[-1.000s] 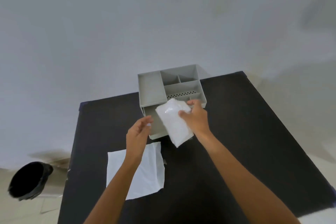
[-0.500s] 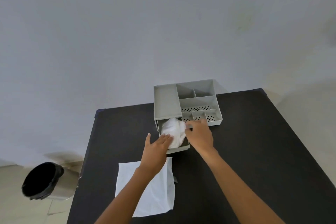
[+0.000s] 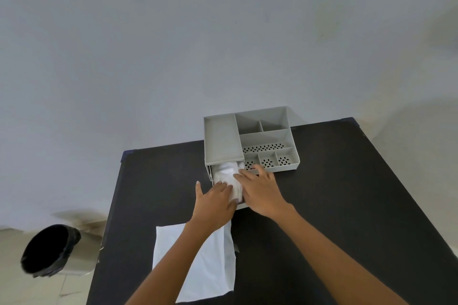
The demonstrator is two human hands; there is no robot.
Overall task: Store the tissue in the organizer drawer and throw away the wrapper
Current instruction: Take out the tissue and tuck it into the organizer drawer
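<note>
Two hands work at centre frame on the table (image 3: 347, 205). Our organizer (image 3: 250, 136) has its drawer (image 3: 241, 205) pulled out, the tissue (image 3: 226, 174) inside. Left hand (image 3: 214, 202) and right hand (image 3: 260, 190) press flat on it, fingers spread. Storing step, we judge; next, shut the drawer, then carry the wrapper (image 3: 213, 265), lower centre, to the bin (image 3: 47, 250), lower left.

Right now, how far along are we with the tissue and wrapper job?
Done: the white tissue stack lies in the pulled-out drawer of the grey plastic organizer. In hand: left hand and right hand press it down. Left: shutting the drawer, then moving the flat white wrapper from the black table to the black-lined bin.
</note>
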